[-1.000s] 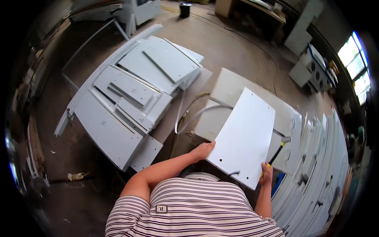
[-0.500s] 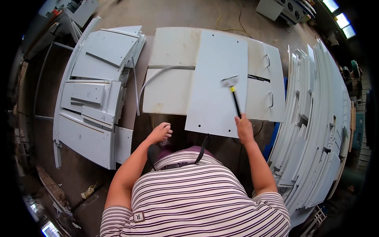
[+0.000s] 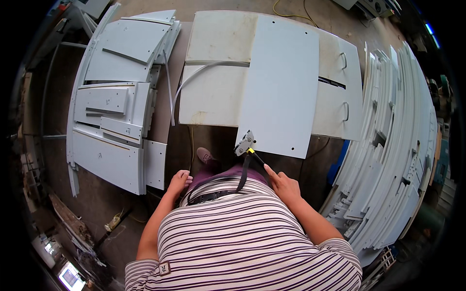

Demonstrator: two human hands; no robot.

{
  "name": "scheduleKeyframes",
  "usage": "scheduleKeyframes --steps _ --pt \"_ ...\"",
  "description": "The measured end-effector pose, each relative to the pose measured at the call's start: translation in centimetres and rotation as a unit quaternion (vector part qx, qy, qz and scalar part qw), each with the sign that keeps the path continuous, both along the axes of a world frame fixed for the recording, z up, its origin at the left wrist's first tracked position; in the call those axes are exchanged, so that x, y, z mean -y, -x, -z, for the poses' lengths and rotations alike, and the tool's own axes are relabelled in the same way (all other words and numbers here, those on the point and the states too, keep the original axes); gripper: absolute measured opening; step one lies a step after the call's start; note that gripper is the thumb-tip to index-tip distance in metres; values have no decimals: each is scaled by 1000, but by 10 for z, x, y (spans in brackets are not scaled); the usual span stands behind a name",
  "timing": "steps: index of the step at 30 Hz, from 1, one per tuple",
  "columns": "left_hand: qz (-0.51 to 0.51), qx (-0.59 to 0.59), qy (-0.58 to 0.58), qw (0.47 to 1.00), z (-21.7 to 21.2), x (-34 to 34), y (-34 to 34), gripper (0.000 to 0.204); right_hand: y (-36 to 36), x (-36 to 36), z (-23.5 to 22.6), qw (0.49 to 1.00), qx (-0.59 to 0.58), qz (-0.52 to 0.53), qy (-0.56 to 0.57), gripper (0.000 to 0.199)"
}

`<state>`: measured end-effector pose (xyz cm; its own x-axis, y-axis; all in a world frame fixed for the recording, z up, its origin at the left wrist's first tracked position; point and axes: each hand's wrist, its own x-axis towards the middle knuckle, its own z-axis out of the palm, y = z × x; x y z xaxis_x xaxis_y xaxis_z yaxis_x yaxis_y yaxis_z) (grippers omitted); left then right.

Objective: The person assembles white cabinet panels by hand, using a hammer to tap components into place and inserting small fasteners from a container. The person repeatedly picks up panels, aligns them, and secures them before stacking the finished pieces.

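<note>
My right hand is closed round the black handle of a scraper, which has a yellow collar and a metal head with screws. The head is over the near left corner of a long white panel; I cannot tell whether it touches. Small dark holes show near the panel's ends. The panel lies across a wide off-white worktop and overhangs its near edge. By my left thigh, my left hand hangs with its fingers curled; its palm is hidden.
White boards are stacked on the left. Long white strips and panels are piled on the right. A thin pale strip curves over the worktop's left side. Metal handles stand at its right edge. A yellow cable crosses the far floor.
My right hand has brought the scraper from over the panel's middle back toward my body and leftward. My left hand has dropped nearer my thigh. The view has shifted.
</note>
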<state>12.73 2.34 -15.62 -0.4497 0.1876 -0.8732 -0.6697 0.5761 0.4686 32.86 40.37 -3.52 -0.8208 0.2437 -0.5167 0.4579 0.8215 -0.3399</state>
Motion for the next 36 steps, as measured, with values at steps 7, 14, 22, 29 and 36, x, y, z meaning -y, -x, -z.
scheduleKeyframes --steps 7,14,22,29,36 --pt "8 -37 -4 999 -4 20 26 34 22 27 6 997 -38 2 -72 60" --pt "-21 -36 -23 999 -1 53 28 31 46 30 10 993 -57 17 -102 62" --pt "-35 -41 -18 998 9 74 10 32 79 16 12 991 -43 24 -127 62" --pt "-83 -66 -105 989 -1 65 -8 21 116 -12 23 991 -31 38 -121 62" --pt "34 -126 -3 991 -5 61 -14 30 149 -39 31 992 -38 52 -110 60"
